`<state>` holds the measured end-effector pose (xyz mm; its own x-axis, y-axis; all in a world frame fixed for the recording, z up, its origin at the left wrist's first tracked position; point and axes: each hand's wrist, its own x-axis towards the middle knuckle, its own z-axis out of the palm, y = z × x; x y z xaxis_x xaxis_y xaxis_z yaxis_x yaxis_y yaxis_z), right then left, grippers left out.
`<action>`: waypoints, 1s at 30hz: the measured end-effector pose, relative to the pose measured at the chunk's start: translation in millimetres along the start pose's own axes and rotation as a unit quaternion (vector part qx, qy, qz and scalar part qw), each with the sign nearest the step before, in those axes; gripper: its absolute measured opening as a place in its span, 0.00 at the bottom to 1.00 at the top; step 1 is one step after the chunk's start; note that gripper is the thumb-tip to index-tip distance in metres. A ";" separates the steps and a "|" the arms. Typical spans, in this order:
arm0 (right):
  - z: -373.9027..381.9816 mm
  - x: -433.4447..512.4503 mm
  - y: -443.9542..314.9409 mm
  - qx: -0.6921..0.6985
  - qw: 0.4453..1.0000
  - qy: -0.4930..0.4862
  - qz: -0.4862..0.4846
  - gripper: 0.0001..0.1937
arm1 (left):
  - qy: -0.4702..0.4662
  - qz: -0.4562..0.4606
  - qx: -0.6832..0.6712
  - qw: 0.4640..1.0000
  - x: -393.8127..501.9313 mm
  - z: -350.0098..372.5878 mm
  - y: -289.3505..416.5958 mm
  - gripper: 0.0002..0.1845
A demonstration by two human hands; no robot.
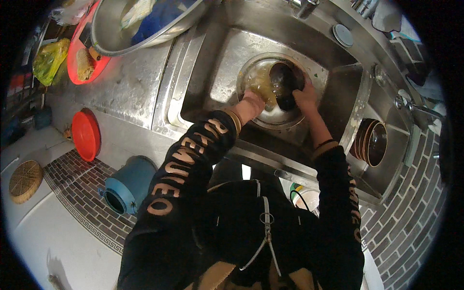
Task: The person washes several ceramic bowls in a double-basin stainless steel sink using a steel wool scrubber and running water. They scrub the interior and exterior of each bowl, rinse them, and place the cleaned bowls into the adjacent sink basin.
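Observation:
In the large sink basin [224, 72] stands a round metal bowl [277, 125] with water in it. A dark brown bowl [284, 81] is tipped on its side within it, and my right hand [306, 96] grips its right edge. My left hand [252, 104] reaches into the metal bowl from the lower left. Just beyond it is a yellowish, wet, soft-looking mass [262, 81], perhaps a cloth or scrubber. The fingers of my left hand are hidden, so its hold on that mass is unclear.
Several dark bowls [375, 143] are stacked in the smaller right-hand basin. A large metal basin [141, 45] with blue cloth stands upper left, beside a red tray [74, 65]. Taps [306, 8] line the sink's back. A red basin [86, 136] and blue container [123, 188] are lower left.

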<state>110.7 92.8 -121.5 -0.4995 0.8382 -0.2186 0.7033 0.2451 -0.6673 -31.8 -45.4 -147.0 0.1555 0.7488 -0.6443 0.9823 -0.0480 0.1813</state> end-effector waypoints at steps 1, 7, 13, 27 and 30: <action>11.6 1.3 3.7 -0.066 0.997 0.035 -0.020 0.35 | -0.044 0.009 0.013 0.999 -0.5 1.2 2.6 0.15; 45.0 6.6 39.7 0.327 0.905 -0.019 0.271 0.32 | 0.302 -0.173 -0.355 0.868 -11.0 -0.3 2.0 0.26; 54.6 -19.7 35.6 0.581 0.739 -0.002 0.339 0.27 | 0.309 -0.235 -0.650 0.653 -20.2 -23.6 -17.3 0.28; 17.5 -1.3 -12.8 0.301 0.945 0.073 0.105 0.17 | 0.524 -0.070 -0.377 0.760 -72.0 -64.0 -23.4 0.37; -0.1 -5.8 -12.8 0.225 0.948 0.149 -0.167 0.21 | 0.511 -0.044 -0.322 0.796 -82.0 -79.4 -32.1 0.39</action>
<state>104.7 84.9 -111.6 -0.4433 0.8678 0.2247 0.2112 0.3448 -0.9146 -84.4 -52.8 -40.9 -0.4008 0.8926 0.2065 0.6764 0.1362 0.7238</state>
